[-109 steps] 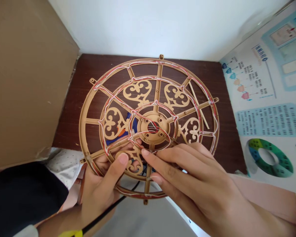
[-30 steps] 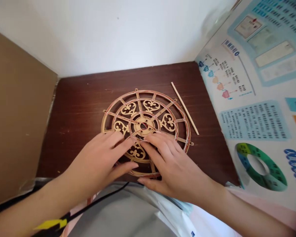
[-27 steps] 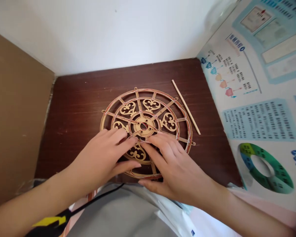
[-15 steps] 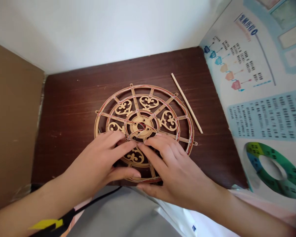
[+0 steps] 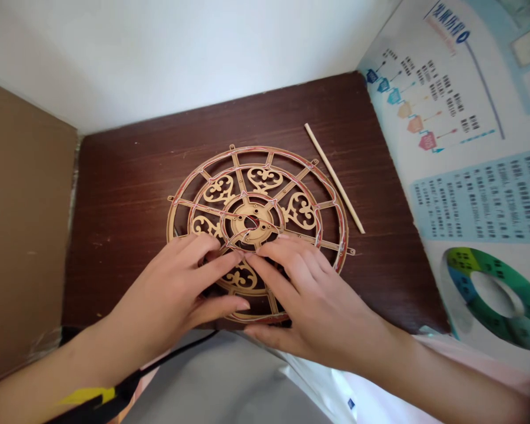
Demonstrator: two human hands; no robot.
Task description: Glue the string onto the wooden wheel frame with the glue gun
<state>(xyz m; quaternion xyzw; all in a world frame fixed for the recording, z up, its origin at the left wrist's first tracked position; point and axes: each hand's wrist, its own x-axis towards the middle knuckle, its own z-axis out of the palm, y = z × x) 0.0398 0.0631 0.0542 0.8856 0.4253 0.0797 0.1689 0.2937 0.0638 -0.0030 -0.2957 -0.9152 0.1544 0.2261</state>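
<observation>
On our brown table [image 5: 123, 176] lies the round gold wheel [image 5: 247, 210]. Our left hand [image 5: 172, 282] and right hand [image 5: 315, 288] touch its near side, pointer fingers together, thumbs apart. We can't tell if they pinch anything. Beside the wheel lies a stick [image 5: 334, 178]. Thin red and white wires [image 5: 242, 236] run along the wheel.

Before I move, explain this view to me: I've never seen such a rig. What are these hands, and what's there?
There is no robot: these are a person's bare hands, seen by one camera on their head, looking forward and down. On the dark brown surface lies a tan, wheel-shaped frame with red and white wires along it; a pale stick lies beside it. The left hand and right hand meet at the frame, near its hub; I can't tell whether they grip a wire.
</observation>
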